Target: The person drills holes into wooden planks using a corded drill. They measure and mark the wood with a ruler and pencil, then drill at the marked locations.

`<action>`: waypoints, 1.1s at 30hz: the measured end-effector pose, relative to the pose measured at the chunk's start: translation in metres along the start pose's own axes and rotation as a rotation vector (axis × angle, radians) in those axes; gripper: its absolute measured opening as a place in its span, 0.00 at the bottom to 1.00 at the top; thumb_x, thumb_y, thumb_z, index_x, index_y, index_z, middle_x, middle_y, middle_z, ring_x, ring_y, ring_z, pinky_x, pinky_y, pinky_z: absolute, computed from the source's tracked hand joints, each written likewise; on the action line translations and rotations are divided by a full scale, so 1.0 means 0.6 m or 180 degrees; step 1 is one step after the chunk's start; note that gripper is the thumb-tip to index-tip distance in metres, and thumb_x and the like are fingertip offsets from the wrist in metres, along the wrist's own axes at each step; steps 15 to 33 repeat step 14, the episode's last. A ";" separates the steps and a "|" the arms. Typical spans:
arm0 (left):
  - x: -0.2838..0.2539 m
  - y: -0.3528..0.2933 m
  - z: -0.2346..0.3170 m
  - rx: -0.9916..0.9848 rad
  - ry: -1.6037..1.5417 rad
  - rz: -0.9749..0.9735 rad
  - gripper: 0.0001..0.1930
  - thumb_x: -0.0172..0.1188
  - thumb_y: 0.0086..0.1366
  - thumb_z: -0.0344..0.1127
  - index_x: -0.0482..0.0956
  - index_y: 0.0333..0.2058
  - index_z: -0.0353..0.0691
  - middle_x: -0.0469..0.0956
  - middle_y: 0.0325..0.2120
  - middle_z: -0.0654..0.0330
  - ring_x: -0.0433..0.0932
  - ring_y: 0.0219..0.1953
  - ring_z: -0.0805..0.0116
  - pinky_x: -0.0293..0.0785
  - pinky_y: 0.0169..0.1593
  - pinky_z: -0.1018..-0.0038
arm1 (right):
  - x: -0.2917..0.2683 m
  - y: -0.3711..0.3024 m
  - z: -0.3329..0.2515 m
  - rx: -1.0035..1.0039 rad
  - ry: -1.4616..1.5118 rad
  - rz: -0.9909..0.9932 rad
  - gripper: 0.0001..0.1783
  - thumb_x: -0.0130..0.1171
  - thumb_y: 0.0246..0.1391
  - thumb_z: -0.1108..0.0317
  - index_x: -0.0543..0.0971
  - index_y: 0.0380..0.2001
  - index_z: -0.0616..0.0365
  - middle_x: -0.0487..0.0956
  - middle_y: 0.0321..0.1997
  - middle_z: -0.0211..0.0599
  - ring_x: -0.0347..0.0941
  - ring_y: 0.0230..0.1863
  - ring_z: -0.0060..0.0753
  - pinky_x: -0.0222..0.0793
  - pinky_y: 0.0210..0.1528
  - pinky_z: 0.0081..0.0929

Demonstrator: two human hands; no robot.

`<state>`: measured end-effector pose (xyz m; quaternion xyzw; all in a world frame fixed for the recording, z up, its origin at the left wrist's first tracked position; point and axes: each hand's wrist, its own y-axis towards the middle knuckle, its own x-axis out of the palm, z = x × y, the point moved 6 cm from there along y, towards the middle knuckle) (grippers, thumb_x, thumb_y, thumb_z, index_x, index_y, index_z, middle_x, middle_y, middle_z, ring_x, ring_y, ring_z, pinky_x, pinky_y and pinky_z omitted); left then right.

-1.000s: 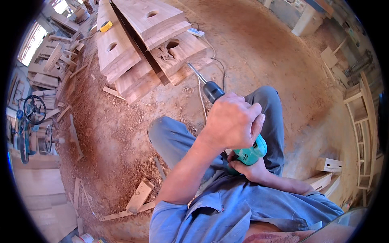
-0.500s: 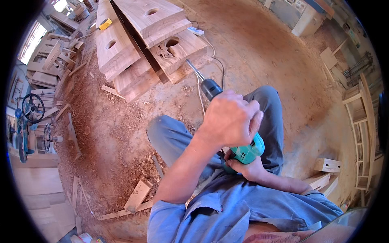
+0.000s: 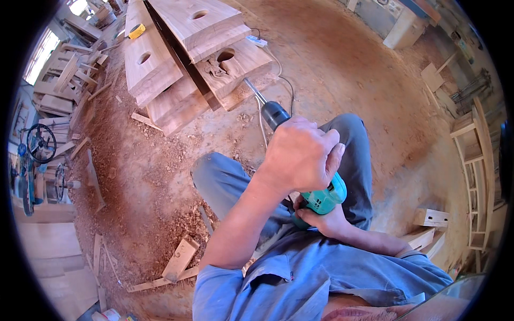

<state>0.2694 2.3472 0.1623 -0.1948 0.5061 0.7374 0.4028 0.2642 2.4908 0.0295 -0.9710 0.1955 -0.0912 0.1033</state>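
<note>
I hold a teal and black power drill [image 3: 326, 199] across my lap, its long metal bit [image 3: 255, 90] pointing away and to the left. My left hand [image 3: 302, 154] is wrapped over the drill's body just behind the black chuck [image 3: 274, 114]. Lower down, my right hand [image 3: 324, 218] grips the handle, with part of the fingers hidden behind the drill. The bit's tip lies close to the end of a thick wooden plank [image 3: 243, 67] with an oval hole and a carved pattern; whether they touch I cannot tell.
More thick holed planks [image 3: 155, 69] lie stacked beyond my knees, a yellow tape measure [image 3: 137, 31] on one. A cord [image 3: 292, 88] runs along the floor by a white power strip [image 3: 258, 41]. Shavings and an offcut [image 3: 181, 258] lie at left; a wooden frame [image 3: 482, 176] stands right.
The whole view has shifted slightly, so the scene sits a little further left. Both hands keep the same hold on the drill.
</note>
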 end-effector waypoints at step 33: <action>-0.001 -0.001 -0.015 -0.0023 0.0061 -0.0073 0.11 0.63 0.60 0.39 0.74 0.23 0.42 0.73 0.16 0.53 0.76 0.23 0.49 0.73 0.35 0.58 | 0.012 0.018 -0.001 -0.0091 0.0113 0.0041 0.11 0.62 0.55 0.80 0.77 0.42 0.60 0.81 0.39 0.32 0.79 0.40 0.26 0.76 0.44 0.27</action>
